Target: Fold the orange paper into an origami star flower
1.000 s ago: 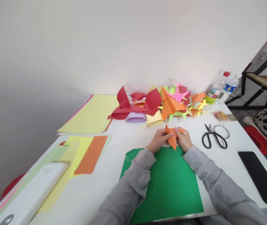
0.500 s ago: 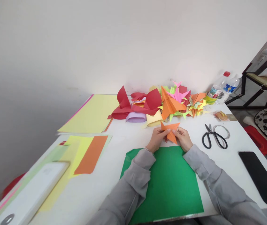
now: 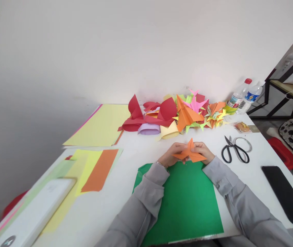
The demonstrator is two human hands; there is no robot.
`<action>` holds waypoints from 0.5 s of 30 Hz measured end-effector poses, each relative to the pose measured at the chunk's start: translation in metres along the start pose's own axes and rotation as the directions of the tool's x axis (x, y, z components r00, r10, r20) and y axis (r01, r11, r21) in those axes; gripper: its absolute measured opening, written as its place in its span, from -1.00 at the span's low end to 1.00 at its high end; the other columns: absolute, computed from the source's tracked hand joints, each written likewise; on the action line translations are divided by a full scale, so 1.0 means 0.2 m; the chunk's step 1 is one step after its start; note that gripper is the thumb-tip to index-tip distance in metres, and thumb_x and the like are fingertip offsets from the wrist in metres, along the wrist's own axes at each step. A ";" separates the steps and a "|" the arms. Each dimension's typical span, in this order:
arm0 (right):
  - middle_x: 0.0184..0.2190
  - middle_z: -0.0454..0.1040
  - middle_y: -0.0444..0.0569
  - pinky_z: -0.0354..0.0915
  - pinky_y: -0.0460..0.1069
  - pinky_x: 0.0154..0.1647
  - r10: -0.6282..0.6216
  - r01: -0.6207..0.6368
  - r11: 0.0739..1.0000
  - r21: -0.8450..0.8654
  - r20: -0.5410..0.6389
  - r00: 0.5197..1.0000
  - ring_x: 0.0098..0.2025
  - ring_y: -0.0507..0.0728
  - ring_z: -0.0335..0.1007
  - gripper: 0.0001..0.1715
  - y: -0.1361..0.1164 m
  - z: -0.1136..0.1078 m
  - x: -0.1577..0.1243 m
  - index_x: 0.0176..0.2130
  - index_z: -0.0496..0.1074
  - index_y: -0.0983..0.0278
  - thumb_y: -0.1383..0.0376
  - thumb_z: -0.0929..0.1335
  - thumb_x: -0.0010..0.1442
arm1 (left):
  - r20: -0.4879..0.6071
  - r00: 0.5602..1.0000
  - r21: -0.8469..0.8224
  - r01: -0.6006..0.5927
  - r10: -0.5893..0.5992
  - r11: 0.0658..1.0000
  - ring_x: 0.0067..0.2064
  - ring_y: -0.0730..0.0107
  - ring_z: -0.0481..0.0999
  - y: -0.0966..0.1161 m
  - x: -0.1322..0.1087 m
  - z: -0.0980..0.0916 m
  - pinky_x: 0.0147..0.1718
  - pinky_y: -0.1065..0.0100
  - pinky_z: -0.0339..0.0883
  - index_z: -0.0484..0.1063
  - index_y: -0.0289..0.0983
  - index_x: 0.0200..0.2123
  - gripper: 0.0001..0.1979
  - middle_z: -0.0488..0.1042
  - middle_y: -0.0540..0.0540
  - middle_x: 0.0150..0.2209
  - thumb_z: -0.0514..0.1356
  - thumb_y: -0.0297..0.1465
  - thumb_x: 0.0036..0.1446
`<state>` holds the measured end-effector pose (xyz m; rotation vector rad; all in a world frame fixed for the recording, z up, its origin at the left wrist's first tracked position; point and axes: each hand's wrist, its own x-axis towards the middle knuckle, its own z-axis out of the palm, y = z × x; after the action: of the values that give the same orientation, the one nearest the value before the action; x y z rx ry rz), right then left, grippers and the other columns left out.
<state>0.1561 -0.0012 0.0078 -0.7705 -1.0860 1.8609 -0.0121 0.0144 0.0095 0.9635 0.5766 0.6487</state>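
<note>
A folded orange paper shape (image 3: 193, 155) with several pointed tips is held between both hands, just above the far edge of a green sheet (image 3: 187, 199). My left hand (image 3: 171, 155) grips it from the left, its fingers partly behind the paper. From the right, my right hand (image 3: 205, 151) pinches it near the upright point, thumb in front. Some fingertips of both hands are hidden by the paper. Right behind the hands lies a cream paper piece (image 3: 169, 131), beside a large orange folded paper plane (image 3: 187, 115).
Red paper shapes (image 3: 134, 113) and other folded papers are heaped by the wall. Scissors (image 3: 235, 151) and a black phone (image 3: 285, 193) lie to the right, two bottles (image 3: 236, 97) behind. Left are coloured sheets (image 3: 101, 169), a yellow stack (image 3: 97, 127) and a white box-like object (image 3: 40, 212).
The orange paper has been turned in my hands: one tip now points up and two others spread left and right. Both hands have shifted slightly, still holding it.
</note>
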 end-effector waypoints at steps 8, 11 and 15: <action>-0.70 0.47 -0.07 0.17 -0.11 -0.73 -0.006 0.005 1.000 -0.011 -0.062 0.998 -0.74 0.04 0.31 -0.60 0.03 0.00 0.02 -0.60 0.27 0.28 0.08 0.43 -0.02 | -0.028 0.999 0.182 -0.031 0.037 0.983 -0.67 0.54 0.33 -0.02 0.00 0.03 -0.68 0.48 0.19 0.44 -0.40 -0.52 -0.73 0.41 -0.01 -0.66 0.37 -0.31 -0.19; -0.74 0.43 -0.08 0.03 -0.14 -0.79 -0.073 0.082 0.996 0.041 -0.181 0.981 -0.80 -0.03 0.16 -0.53 0.05 -0.02 0.04 -0.58 0.30 0.29 -0.02 0.33 0.08 | -0.159 0.969 0.118 -0.174 0.192 0.978 -0.63 0.54 0.34 -0.03 0.03 0.04 -0.62 0.46 0.21 0.45 -0.40 -0.54 -0.75 0.42 -0.02 -0.64 0.34 -0.31 -0.13; -0.70 0.43 -0.12 0.17 -0.12 -0.69 -0.115 0.133 0.988 0.073 -0.216 0.970 -0.71 0.00 0.27 -0.68 0.06 -0.02 0.05 -0.51 0.34 0.29 0.10 0.37 0.04 | -0.372 0.872 -0.012 -0.348 0.318 0.938 -0.51 0.48 0.42 -0.04 0.06 0.03 -0.47 0.40 0.30 0.48 -0.37 -0.55 -0.79 0.48 -0.05 -0.55 0.37 -0.34 -0.19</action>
<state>0.1502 0.0064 -0.0063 -0.8103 -0.8923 1.6681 0.0023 0.0158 0.0038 0.8789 0.7125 1.1716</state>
